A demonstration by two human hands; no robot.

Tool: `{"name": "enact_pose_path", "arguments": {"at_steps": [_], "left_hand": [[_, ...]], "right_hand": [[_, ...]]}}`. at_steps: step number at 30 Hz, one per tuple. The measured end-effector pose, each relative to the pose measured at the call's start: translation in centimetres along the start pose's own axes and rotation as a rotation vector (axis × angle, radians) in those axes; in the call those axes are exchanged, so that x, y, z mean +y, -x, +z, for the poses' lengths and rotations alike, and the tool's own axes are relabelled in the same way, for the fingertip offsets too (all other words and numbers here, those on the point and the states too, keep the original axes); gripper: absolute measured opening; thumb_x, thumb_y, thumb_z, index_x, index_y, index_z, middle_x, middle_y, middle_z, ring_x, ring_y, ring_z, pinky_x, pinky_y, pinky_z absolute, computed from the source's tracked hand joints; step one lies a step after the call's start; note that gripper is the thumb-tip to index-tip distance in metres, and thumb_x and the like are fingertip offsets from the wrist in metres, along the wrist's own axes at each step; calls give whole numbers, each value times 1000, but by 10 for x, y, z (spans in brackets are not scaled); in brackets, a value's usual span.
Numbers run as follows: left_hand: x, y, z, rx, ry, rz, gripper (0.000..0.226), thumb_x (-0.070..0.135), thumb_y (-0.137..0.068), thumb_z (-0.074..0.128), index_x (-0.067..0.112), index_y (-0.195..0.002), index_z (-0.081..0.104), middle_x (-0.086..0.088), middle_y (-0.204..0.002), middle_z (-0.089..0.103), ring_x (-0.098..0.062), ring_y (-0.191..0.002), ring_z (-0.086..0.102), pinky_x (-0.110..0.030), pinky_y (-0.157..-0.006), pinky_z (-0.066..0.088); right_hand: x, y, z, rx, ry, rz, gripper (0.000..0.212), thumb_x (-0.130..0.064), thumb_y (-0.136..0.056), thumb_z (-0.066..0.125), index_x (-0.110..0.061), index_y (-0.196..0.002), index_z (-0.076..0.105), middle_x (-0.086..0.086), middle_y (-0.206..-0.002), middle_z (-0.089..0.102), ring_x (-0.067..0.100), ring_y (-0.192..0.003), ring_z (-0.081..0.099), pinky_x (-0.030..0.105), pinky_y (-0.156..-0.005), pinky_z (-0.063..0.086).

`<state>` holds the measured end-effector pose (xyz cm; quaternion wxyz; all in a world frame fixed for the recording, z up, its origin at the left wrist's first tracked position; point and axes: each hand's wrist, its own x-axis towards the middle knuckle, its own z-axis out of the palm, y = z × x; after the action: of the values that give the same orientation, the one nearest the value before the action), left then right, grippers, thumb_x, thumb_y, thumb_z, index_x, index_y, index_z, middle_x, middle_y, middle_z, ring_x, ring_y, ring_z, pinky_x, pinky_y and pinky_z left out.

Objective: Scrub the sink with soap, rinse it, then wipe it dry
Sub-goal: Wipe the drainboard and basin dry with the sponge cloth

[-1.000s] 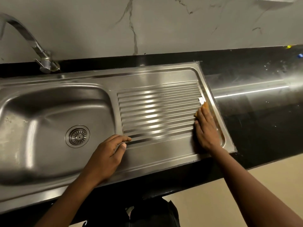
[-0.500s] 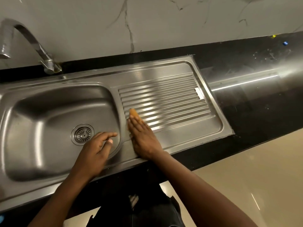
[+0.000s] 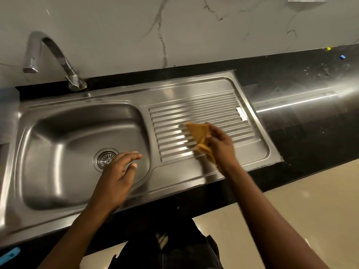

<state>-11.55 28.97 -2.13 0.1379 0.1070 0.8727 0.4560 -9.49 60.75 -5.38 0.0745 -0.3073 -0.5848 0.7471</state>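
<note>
A stainless steel sink (image 3: 81, 123) with a round drain (image 3: 104, 159) fills the left. Its ribbed drainboard (image 3: 213, 105) lies to the right. My right hand (image 3: 220, 147) grips a folded orange cloth (image 3: 198, 133) lifted just above the ribs of the drainboard; the hand is blurred. My left hand (image 3: 118, 175) hovers over the front right corner of the basin with its fingers loosely spread, holding nothing. The steel looks shiny, with no foam in sight.
A curved chrome tap (image 3: 52, 55) rises from the back left of the sink. Black stone counter (image 3: 310, 121) runs to the right, with small yellow and blue bits at the far back. A marble wall stands behind. Beige floor lies below.
My right hand wiped from the drainboard's right edge to its left, then came back to the middle and picked the cloth up off the ribs. My left hand lifted off the front rim.
</note>
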Motion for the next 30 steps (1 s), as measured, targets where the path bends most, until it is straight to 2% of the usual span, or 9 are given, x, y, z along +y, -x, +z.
{"name": "enact_pose_path", "arguments": {"at_steps": [3, 6, 8, 12, 14, 16, 19, 25, 30], "left_hand": [[0, -4, 6, -24, 2, 18, 32, 9, -106, 55, 28, -123, 73, 16, -132, 61, 26, -119, 47, -5, -101, 36], [-1, -5, 14, -52, 6, 35, 32, 9, -106, 55, 28, -123, 73, 16, -134, 62, 19, -124, 49, -22, -108, 40], [-1, -6, 19, -70, 4, 40, 31, 10, -107, 54, 28, -124, 73, 16, -134, 62, 17, -126, 49, -23, -107, 40], [-1, -8, 26, -106, 1, 42, 31, 11, -106, 54, 28, -124, 73, 18, -133, 62, 12, -127, 52, -25, -109, 42], [-2, -10, 28, -117, 3, 49, 31, 11, -106, 54, 28, -123, 74, 19, -131, 63, 10, -126, 54, -26, -109, 44], [-2, -12, 28, -123, -4, 56, 28, 19, -106, 53, 27, -123, 74, 19, -131, 63, 9, -126, 55, -27, -109, 45], [0, -10, 24, -136, -5, 58, 38, 33, -98, 46, 28, -123, 74, 19, -131, 63, 9, -127, 54, -27, -109, 44], [-8, -8, 12, -143, 6, 54, 28, 18, -106, 54, 29, -122, 74, 17, -132, 63, 8, -128, 53, -30, -111, 44], [-16, -4, 2, -153, 16, 70, 28, 23, -105, 53, 30, -122, 74, 25, -131, 60, 16, -125, 50, -27, -109, 42]], "right_hand": [[-23, -19, -65, 179, -122, 44, 41, 5, -102, 49, -16, -135, 60, 13, -123, 65, 21, -84, 70, 30, -64, 62], [-33, -27, -112, 275, -37, 113, 34, -8, -106, 50, -15, -139, 54, 13, -127, 61, 23, -87, 70, 27, -62, 62], [-30, -27, -132, 276, 219, 94, 34, -12, -105, 54, -15, -139, 51, 10, -131, 57, 28, -107, 67, 27, -70, 59], [-21, -23, -156, 218, 1040, -290, 60, -12, -97, 65, -25, -150, 41, -1, -162, 30, 26, -147, 36, 41, -112, 39], [-17, -26, -163, 43, 1360, -424, 66, -30, -105, 58, -33, -162, 26, -8, -171, 13, 23, -157, 17, 45, -123, 22], [-9, -29, -172, -166, 1543, -362, 70, -52, -109, 39, -37, -165, 0, -10, -174, -6, 16, -160, -5, 49, -129, 7], [6, -28, -178, -209, 1560, -290, 70, -60, -109, 24, -40, -161, -19, -12, -171, -21, 12, -158, -19, 50, -130, 0], [23, -2, -147, -129, 1456, -212, 73, -61, -108, 21, -36, -159, -24, -7, -170, -25, 14, -157, -21, 47, -129, -1], [48, 34, -82, -147, 1443, -259, 76, -63, -107, 13, -27, -159, -28, -4, -168, -31, 12, -155, -26, 44, -130, 0]]}}
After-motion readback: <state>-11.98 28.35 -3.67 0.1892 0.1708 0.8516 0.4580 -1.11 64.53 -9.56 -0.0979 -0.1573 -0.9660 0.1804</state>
